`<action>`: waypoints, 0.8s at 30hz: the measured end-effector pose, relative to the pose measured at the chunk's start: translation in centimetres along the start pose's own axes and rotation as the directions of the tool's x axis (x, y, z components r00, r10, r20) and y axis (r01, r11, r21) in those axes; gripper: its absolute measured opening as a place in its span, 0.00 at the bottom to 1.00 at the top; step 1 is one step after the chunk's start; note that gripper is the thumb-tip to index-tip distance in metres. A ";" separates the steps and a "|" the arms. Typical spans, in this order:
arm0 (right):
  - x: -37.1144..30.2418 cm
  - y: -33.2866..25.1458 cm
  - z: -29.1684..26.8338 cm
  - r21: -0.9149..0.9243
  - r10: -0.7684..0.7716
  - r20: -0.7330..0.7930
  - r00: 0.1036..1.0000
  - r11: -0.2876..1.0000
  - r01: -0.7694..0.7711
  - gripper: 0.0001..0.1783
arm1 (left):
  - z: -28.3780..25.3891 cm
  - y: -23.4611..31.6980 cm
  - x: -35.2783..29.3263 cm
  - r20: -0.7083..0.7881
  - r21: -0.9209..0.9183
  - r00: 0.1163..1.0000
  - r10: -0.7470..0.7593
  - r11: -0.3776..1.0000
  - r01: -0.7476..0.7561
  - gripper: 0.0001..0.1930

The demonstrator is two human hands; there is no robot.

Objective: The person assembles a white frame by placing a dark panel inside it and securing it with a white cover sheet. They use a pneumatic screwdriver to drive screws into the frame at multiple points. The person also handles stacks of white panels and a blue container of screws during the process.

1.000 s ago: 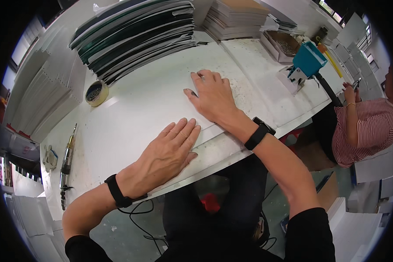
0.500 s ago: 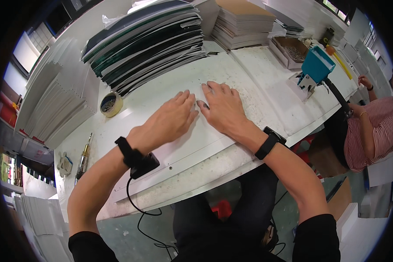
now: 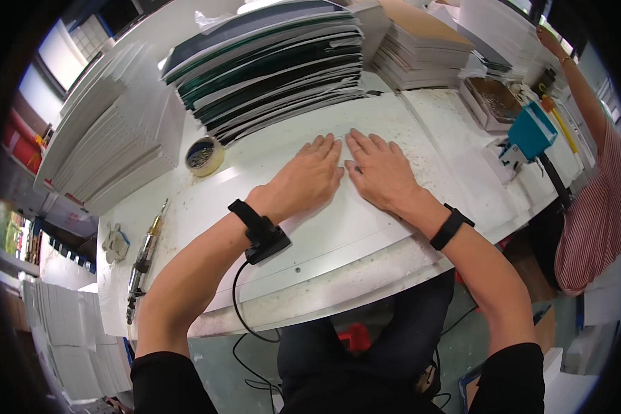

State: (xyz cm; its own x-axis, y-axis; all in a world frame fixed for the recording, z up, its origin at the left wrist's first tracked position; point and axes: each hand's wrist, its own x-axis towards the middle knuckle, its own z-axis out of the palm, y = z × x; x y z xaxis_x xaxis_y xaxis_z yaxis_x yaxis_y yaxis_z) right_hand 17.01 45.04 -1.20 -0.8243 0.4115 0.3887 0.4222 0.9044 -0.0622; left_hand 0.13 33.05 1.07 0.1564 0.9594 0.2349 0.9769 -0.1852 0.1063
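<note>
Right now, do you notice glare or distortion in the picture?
Head view: fisheye distortion bends the front edge of the table; head view: soft glare marks the white panel near the round tub; head view: the upper-left window looks overexposed.

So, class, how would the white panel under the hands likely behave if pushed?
The white panel is probably stiff: its surface shows no ripples. Broad and flat, it would likely slide rather than roll. Its glossy sheen suggests it may be slippery.

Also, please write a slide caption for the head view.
Left hand and right hand palm-down on a white panel, stacked sheets beyond.
</note>
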 end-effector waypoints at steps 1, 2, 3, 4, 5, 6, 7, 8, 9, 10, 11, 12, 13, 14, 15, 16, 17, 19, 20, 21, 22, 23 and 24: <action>-0.1 0.0 -0.1 0.008 0.025 0.017 1.000 1.000 -0.025 0.31 | -0.2 -0.2 -0.9 0.000 0.008 1.000 -0.016 1.000 0.016 0.29; -0.6 0.4 -0.1 0.018 0.051 0.035 0.998 0.999 -0.051 0.32 | -1.3 0.3 -1.8 0.077 -0.002 0.997 -0.033 0.999 0.033 0.30; -0.6 0.7 -0.3 0.037 0.058 0.063 0.996 0.997 -0.060 0.32 | -2.5 0.2 -3.3 0.102 0.016 0.993 -0.053 0.999 0.052 0.30; -0.6 0.9 -0.5 0.047 0.073 0.095 0.993 0.996 -0.077 0.32 | -3.4 -0.2 -4.9 0.127 0.028 0.990 -0.064 0.998 0.061 0.30; -0.6 0.9 -0.5 0.044 0.067 0.102 0.992 0.996 -0.072 0.32 | -4.0 -1.0 -6.8 0.132 0.031 0.983 -0.123 0.992 0.120 0.31; -0.7 0.9 -0.6 0.035 0.065 0.110 0.992 0.997 -0.069 0.32 | -4.5 -2.0 -9.3 0.134 0.030 0.975 -0.178 0.984 0.176 0.31; -0.6 0.6 -0.5 0.026 0.065 0.119 0.991 0.997 -0.069 0.32 | -5.2 -2.9 -11.8 0.136 0.028 0.964 -0.229 0.973 0.228 0.31; -0.5 0.6 -0.5 0.030 0.060 0.122 0.991 0.998 -0.064 0.32 | -5.7 -3.5 -13.9 0.151 0.037 0.935 -0.322 0.947 0.320 0.31; -0.5 0.5 -0.6 0.032 0.058 0.127 0.990 0.998 -0.063 0.32 | -6.2 -4.2 -16.3 0.143 0.052 0.919 -0.367 0.930 0.363 0.32; -0.5 0.4 -0.7 0.035 0.058 0.131 0.990 0.997 -0.063 0.32 | -6.6 -4.8 -18.4 0.134 0.068 0.902 -0.410 0.912 0.405 0.33; -0.3 0.3 -0.6 0.048 0.049 0.124 0.991 0.997 -0.056 0.32 | -7.4 -5.3 -20.1 0.119 0.083 0.884 -0.453 0.891 0.446 0.33; -0.2 0.3 -0.5 0.059 0.040 0.124 0.992 0.997 -0.048 0.32 | -7.9 -5.6 -21.7 0.107 0.092 0.862 -0.495 0.868 0.488 0.33; -0.1 0.4 -0.4 0.070 0.032 0.123 0.992 0.997 -0.041 0.32 | -8.0 -5.8 -22.8 0.095 0.100 0.839 -0.535 0.844 0.527 0.33; -0.3 0.9 -0.4 0.036 0.038 0.119 0.992 0.998 -0.043 0.32 | -7.1 -6.0 -22.7 0.068 0.102 0.845 -0.530 0.847 0.523 0.33; -0.3 1.1 -0.3 0.019 0.032 0.112 0.993 0.999 -0.035 0.32 | -6.8 -5.8 -22.6 0.044 0.117 0.843 -0.537 0.840 0.529 0.33; -0.4 1.2 -0.3 0.001 0.028 0.105 0.994 1.000 -0.029 0.32 | -6.5 -5.7 -22.5 0.020 0.131 0.841 -0.541 0.835 0.534 0.33; -0.4 0.8 -0.6 -0.038 0.031 0.089 0.996 0.999 -0.027 0.31 | -6.5 -5.8 -22.5 0.001 0.129 0.848 -0.530 0.841 0.526 0.33; -1.3 -0.3 -1.2 -0.050 0.032 0.112 0.993 0.998 -0.027 0.31 | -6.7 -5.8 -22.8 0.005 0.142 0.842 -0.539 0.834 0.533 0.33; -2.0 -0.6 -1.7 -0.068 0.039 0.124 0.992 0.997 -0.031 0.32 | -6.4 -5.8 -22.6 0.004 0.140 0.844 -0.536 0.836 0.530 0.33; -2.9 -0.9 -2.1 -0.015 0.023 0.140 0.990 1.000 -0.021 0.32 | -6.3 -5.8 -22.5 -0.002 0.140 0.841 -0.541 0.833 0.536 0.33; -4.0 -1.4 -2.4 0.038 0.008 0.155 0.988 0.999 -0.014 0.32 | -6.5 -6.0 -22.7 -0.007 0.140 0.839 -0.544 0.830 0.540 0.33; -5.5 -1.7 -2.9 0.082 -0.003 0.173 0.985 0.997 -0.011 0.33 | -6.3 -5.9 -22.8 -0.012 0.131 0.838 -0.545 0.830 0.541 0.33; -7.2 -2.1 -3.7 0.089 -0.031 0.170 0.985 0.996 0.016 0.33 | -6.2 -6.0 -22.7 -0.006 0.144 0.838 -0.545 0.829 0.540 0.33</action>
State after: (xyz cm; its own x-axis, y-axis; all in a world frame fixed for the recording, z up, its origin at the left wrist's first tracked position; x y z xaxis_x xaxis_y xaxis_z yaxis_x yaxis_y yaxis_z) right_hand 23.48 39.77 -0.46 -0.8890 0.3968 0.2286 0.3740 0.9171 -0.1379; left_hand -10.18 11.11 1.07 -0.4025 0.9039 0.1450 0.9153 0.3955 0.0758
